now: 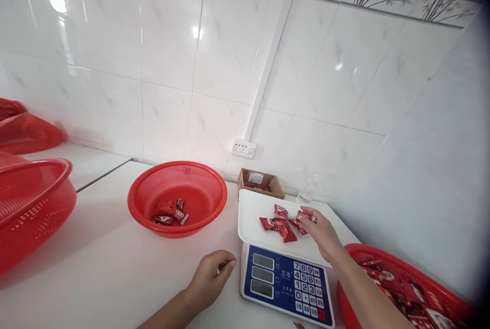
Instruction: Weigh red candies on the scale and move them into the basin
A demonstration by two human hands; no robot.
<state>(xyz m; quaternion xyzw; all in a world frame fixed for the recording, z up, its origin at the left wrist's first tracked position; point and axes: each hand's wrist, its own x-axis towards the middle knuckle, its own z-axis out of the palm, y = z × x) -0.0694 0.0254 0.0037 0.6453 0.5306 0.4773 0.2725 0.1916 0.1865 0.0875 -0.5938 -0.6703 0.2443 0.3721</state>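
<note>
My right hand [324, 234] reaches over the white weighing tray [252, 211] of a digital scale, its fingers and thumb around a small red wrapped packet [303, 216]. Several more red packets lie loosely together on that tray, among them a larger one [285, 230] just left of my fingers. Left of the scale, my left hand [212, 279] hovers over the white table with fingers curled and thumb tip close to the index finger; nothing shows in it. The scale's blue keypad panel [283, 285] faces me, and its display digits are too faint to read.
A red perforated basket [177, 168] with several red packets stands left of the scale. Another basket [36, 206] is at far left. A fuller basket [346, 288] sits at right. Behind the scale are a cardboard box [275, 186] and a clear plastic bottle [307, 189], near the tiled wall.
</note>
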